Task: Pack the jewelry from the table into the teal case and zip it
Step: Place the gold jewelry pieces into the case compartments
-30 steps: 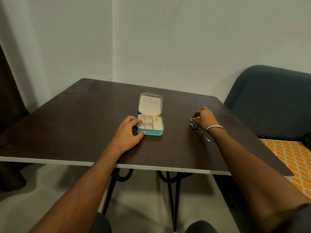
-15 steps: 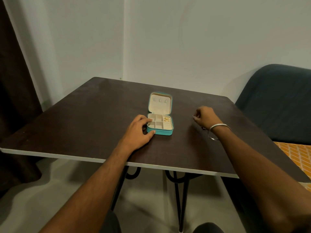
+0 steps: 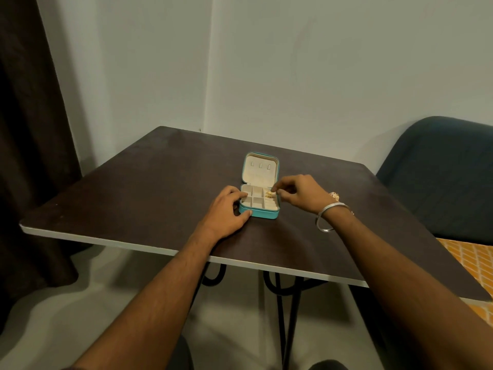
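Note:
The teal case [image 3: 262,213] lies open in the middle of the dark table [image 3: 149,193], its cream lid upright at the back. A gold jewelry piece [image 3: 269,194] lies in its back right compartment. My left hand [image 3: 226,212] grips the case's front left corner, thumb on the front wall. My right hand [image 3: 298,194] hovers over the case's right side, thumb and forefinger pinched just above the gold piece; what they hold is too small to make out. Another gold-pink jewelry piece [image 3: 333,195] lies on the table behind my right wrist.
A silver bangle [image 3: 329,216] hangs on my right wrist. A dark blue chair [image 3: 437,177] stands to the right of the table, and a dark curtain [image 3: 24,129] hangs at the left. The table's white front edge [image 3: 133,244] is near me.
My right hand closed at the jewelry on the table's right side, then moved left to the case's right compartments. My left hand stayed on the case. The camera moved closer.

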